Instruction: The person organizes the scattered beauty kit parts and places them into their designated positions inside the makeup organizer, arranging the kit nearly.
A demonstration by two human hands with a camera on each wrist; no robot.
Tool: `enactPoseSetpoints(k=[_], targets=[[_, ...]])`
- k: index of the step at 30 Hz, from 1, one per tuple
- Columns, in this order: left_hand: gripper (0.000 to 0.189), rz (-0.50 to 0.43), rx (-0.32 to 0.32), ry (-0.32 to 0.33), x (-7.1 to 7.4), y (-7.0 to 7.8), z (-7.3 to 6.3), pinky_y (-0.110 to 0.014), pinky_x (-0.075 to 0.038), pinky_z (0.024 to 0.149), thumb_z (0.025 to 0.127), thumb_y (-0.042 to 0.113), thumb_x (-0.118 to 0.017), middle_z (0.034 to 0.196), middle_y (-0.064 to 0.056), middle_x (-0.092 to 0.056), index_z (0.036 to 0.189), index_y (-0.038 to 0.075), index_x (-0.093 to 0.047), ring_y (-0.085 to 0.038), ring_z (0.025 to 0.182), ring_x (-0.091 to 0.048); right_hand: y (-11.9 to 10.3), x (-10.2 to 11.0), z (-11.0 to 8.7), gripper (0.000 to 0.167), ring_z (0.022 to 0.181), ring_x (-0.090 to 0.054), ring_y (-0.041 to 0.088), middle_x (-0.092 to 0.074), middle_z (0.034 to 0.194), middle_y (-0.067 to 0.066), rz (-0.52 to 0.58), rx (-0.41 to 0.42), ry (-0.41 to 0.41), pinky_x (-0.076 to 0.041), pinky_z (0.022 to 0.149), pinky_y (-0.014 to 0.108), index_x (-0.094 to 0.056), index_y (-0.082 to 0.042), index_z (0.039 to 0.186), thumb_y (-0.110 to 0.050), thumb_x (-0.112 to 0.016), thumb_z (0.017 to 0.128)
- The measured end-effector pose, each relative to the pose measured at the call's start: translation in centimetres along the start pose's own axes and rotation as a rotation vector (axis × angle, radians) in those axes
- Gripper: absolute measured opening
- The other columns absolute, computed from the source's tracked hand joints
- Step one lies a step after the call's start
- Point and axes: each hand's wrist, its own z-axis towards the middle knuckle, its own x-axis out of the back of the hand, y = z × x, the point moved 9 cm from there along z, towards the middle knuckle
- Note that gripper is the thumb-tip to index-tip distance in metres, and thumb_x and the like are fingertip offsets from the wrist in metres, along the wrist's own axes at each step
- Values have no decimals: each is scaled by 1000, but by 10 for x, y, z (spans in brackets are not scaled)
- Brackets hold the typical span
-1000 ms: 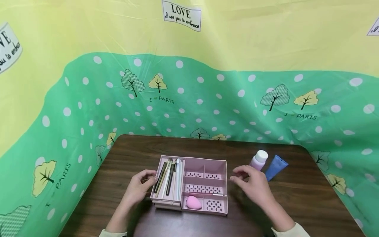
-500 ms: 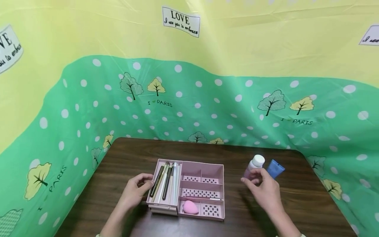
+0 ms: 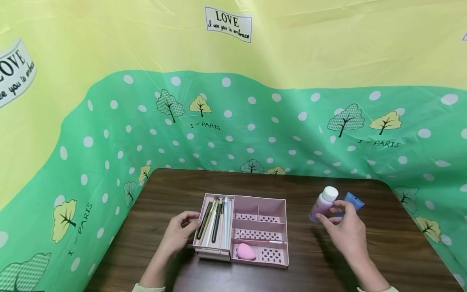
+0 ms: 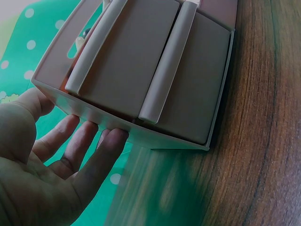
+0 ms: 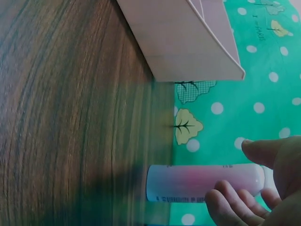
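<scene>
A pink desk organizer [image 3: 271, 206] stands on the table, several makeup brushes [image 3: 215, 222] in its left compartment and a pink makeup sponge [image 3: 246, 252] at its front. My left hand [image 3: 179, 232] is at its left side; in the left wrist view the fingertips [image 4: 115, 137] rest against the side wall beside two drawers [image 4: 127, 52]. To the right, my right hand [image 3: 344, 229] is around a pinkish bottle [image 3: 321, 206] with a white cap [image 3: 330, 193], upright on the table. In the right wrist view the thumb [image 5: 256, 149] is apart from the bottle and the fingers [image 5: 225, 205] overlap it.
A blue tube [image 3: 354, 200] stands behind the right hand, partly hidden by it. One thin brush [image 3: 262, 240] lies across the organizer's right section. Behind the dark wooden table [image 3: 175, 182] hangs a green and yellow printed cloth [image 3: 219, 134].
My right hand has moved right, from beside the organizer to the bottle, with its fingers now around it. My left hand has stayed at the organizer's left side.
</scene>
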Motion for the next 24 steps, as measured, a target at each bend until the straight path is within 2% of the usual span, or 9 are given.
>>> enactPoseSetpoints(k=[4,7,11,14,20,24], targets=[[21,-11,15,3,-3,-1,-3,-23,-51,74,91,4,-73,92,-8,-67,112,1,-73,-13,80,-61,2,5,1,67,89,-74,38,-68,116,26,-18,5,1,-49,57,23,-49,2,134,-31,-84,87],[21,-10,18,3,-3,-1,-5,-22,-51,74,91,4,-73,92,-8,-67,112,1,-73,-12,80,-61,2,5,1,70,94,-74,40,-65,124,28,-19,9,-18,-51,58,22,-48,2,137,-31,-83,87],[21,-14,14,4,-4,-2,-6,-22,-51,74,91,4,-73,92,-8,-67,112,1,-73,-12,81,-61,3,4,2,76,103,-72,44,-57,134,34,-23,16,-67,-61,69,39,-43,5,143,-31,-81,89],[21,-16,9,1,-5,-2,-7,-22,-51,73,91,5,-73,92,-8,-67,112,1,-73,-12,80,-61,4,3,4,79,106,-69,48,-54,136,37,-34,6,-96,-60,74,54,-40,7,146,-33,-80,90],[22,-8,13,0,-4,-2,-8,-22,-51,73,90,4,-74,92,-8,-67,112,0,-73,-12,81,-61,4,0,9,81,108,-67,49,-60,129,37,-48,1,-123,-60,73,56,-39,6,148,-36,-78,91],[23,12,-14,9,1,2,-1,-22,-51,75,91,5,-73,93,-8,-67,113,-1,-73,-11,82,-61,-2,-5,16,79,108,-67,50,-60,129,36,-36,25,-118,-58,77,59,-40,6,148,-33,-78,92]])
